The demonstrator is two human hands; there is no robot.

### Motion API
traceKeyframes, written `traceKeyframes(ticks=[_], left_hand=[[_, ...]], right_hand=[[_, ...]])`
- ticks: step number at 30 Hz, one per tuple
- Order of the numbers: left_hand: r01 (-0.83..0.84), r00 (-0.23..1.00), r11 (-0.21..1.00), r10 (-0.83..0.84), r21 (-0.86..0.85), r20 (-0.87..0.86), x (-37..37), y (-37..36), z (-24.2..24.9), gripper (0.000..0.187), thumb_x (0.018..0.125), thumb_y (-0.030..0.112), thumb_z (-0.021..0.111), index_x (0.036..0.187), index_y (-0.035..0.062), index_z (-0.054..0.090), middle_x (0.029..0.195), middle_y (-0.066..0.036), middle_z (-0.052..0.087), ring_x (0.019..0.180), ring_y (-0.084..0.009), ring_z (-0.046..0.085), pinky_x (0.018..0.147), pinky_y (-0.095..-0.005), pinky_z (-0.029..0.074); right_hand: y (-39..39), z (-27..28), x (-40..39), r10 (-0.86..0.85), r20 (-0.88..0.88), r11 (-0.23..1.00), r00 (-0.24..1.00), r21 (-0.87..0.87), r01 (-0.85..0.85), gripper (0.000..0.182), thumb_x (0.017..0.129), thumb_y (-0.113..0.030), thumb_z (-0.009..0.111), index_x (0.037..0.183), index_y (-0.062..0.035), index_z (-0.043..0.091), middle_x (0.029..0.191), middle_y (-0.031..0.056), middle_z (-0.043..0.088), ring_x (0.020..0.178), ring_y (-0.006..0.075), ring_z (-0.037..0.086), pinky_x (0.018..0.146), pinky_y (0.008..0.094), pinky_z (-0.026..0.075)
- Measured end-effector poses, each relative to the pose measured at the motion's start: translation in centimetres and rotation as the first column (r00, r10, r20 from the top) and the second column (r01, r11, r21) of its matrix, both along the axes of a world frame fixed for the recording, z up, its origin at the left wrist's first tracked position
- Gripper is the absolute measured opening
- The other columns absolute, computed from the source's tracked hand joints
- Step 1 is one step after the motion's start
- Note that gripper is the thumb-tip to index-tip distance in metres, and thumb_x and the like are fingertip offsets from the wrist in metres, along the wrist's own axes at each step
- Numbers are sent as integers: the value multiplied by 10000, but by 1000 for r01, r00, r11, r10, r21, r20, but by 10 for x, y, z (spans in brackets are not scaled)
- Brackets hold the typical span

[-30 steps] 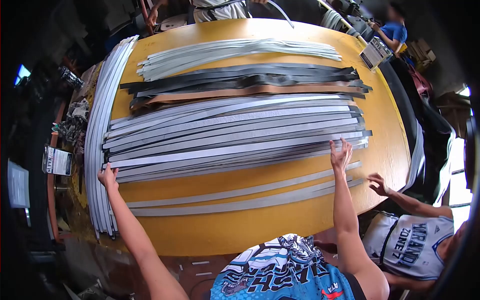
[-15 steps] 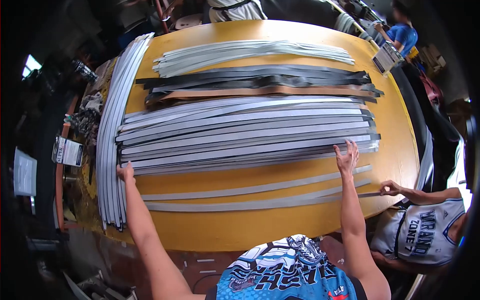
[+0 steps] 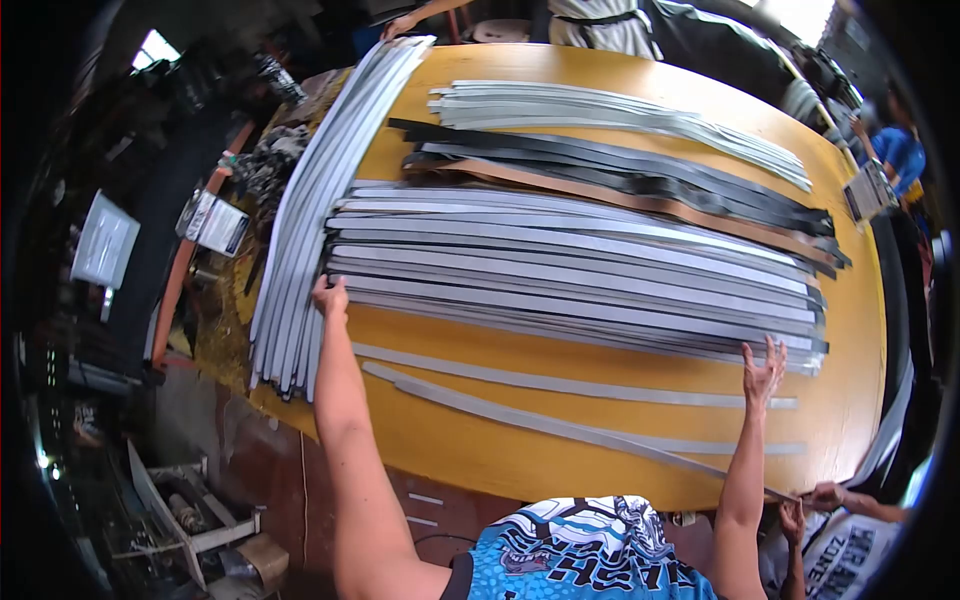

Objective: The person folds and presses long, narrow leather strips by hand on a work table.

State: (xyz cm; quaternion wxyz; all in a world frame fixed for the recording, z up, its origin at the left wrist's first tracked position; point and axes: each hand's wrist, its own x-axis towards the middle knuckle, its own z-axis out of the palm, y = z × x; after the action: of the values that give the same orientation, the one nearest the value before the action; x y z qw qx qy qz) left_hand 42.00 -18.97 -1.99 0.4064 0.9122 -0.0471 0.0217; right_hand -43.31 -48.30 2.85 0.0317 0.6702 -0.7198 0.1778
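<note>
A wide bundle of long grey-white and dark strips (image 3: 580, 270) lies across the table. At its left end is my left hand (image 3: 332, 298), its fingers closed around the end of a front strip. My right hand (image 3: 764, 372) is at the front right edge of the bundle with fingers spread, touching or just over the outer strip. Nearer to me, a loose grey strip (image 3: 560, 383) lies apart from the bundle. Another grey strip (image 3: 520, 418) runs slanting under my right forearm to a co-worker's hand (image 3: 828, 497) at the table's right front edge.
A crosswise stack of white strips (image 3: 320, 220) lies on the left of the yellow table (image 3: 640, 475). Behind the bundle are black and brown strips (image 3: 620, 185) and pale strips (image 3: 600, 108). Another person's hand (image 3: 398, 27) touches the crosswise stack's far end.
The view has turned, shifting the table rightward. The co-worker's strip now slants more toward the front edge. Another person's hand has appeared at the far end of the crosswise stack.
</note>
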Motion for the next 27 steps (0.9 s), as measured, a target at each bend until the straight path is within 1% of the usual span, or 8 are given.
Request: traceKeyframes(ticks=[3,10,12,15,17,19,24,27], left_hand=[[61,997,995,-65,-75,-52,-7,-1,10,574,791,188,850,1302,20,648,1264,-168,683,1107,-292,682,956,-370,532],[104,983,993,-94,52,-159,-16,3,32,578,774,203,854,1297,54,660,1342,-173,628,1218,-331,612,1026,-397,498],[146,989,977,-147,156,-8,-11,3,18,604,763,248,862,1306,78,659,1410,-162,574,1290,-344,551,1071,-408,468],[139,990,932,-143,336,-11,-13,-2,30,582,751,286,864,1271,112,670,1423,-140,556,1300,-334,537,1083,-431,454],[42,988,944,-88,326,126,-19,-13,35,528,755,274,857,1232,128,682,1383,-141,574,1252,-336,562,1052,-441,466],[91,948,945,-179,313,263,-25,-28,42,497,772,251,843,1226,128,682,1344,-143,589,1207,-340,577,1027,-443,469],[438,880,899,-426,-8,209,-65,-100,64,358,811,150,815,1141,58,711,1011,-108,735,849,-216,687,789,-347,558],[575,818,798,-551,-180,167,-97,-154,68,314,833,128,798,1126,50,715,990,-75,734,850,-164,685,761,-309,558]], right_hand=[[-7,-7,-10,55,-27,998,998,-15,-55,645,863,-561,716,1372,-179,608,1535,125,452,1414,344,400,1152,493,318],[-6,1,-8,64,-30,998,997,14,-64,669,860,-566,720,1369,-146,607,1516,138,475,1410,341,407,1158,484,308],[-6,1,-6,60,-21,998,998,22,-59,673,859,-568,720,1371,-145,606,1517,140,474,1410,342,406,1158,485,309],[-5,5,-6,30,-9,999,999,31,-30,682,858,-571,721,1375,-141,603,1523,144,468,1412,349,402,1157,491,311],[-4,4,-7,57,64,998,996,-34,-55,677,865,-570,714,1375,-138,603,1523,148,466,1408,358,407,1157,492,312],[2,7,-7,56,76,995,996,-84,-50,616,891,-525,707,1355,-128,622,1512,158,477,1401,366,415,1157,493,313],[45,33,37,124,273,991,954,-82,-105,410,890,-310,748,1195,-45,678,1386,187,560,1305,372,501,1108,483,370],[75,40,64,279,385,960,880,-105,-259,310,844,-181,772,1095,-19,689,1238,187,639,1206,369,574,1047,460,437]])
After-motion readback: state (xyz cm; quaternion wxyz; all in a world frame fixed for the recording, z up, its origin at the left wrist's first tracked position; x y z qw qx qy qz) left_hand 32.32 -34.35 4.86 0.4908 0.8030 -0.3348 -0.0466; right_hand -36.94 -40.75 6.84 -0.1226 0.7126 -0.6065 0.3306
